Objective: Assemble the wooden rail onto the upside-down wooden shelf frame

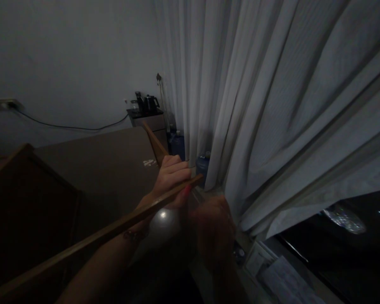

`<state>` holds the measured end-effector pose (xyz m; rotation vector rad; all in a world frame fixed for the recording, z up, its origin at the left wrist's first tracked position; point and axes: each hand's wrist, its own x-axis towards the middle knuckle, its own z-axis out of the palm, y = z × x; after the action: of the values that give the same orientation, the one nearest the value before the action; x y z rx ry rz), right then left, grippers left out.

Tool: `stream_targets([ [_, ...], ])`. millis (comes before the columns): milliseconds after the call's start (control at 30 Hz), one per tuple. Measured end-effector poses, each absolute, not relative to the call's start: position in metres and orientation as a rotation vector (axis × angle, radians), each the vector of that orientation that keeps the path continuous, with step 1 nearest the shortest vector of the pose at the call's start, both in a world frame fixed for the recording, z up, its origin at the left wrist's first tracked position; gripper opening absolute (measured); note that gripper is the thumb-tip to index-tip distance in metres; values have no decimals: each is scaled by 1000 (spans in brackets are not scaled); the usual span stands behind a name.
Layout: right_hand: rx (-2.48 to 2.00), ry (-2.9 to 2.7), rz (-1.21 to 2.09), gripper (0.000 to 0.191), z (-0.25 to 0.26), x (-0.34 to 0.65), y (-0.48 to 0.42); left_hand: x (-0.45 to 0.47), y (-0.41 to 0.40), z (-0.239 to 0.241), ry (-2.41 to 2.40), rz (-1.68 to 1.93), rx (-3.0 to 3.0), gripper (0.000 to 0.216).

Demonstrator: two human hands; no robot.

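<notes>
A long, narrow wooden strip [114, 230] slants up from the lower left, its far end just past my left hand [174, 175]. The fingers of that hand are curled closed around the strip near this end, with a red thumbnail on the near side. Close by on the right is my right hand [213, 228], smeared by motion. A faint pale streak shows between the two hands, too blurred to name. Whatever the right fingers hold, if anything, is hidden.
Grey-white curtains [215, 93] hang along the right. A brown panel with wooden edges [114, 152] stands at left. Blue water bottles [203, 164] stand by the curtain; a black kettle [150, 102] sits on a small cabinet [148, 121]. A cable [72, 126] runs along the wall.
</notes>
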<state>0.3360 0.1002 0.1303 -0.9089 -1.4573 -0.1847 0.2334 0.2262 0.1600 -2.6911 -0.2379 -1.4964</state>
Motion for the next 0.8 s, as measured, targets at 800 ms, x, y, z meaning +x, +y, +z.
stream_targets([
  [800,-701,-1384,86,18,123,342,106,234,226,159,-341,-1439,-2786,46],
])
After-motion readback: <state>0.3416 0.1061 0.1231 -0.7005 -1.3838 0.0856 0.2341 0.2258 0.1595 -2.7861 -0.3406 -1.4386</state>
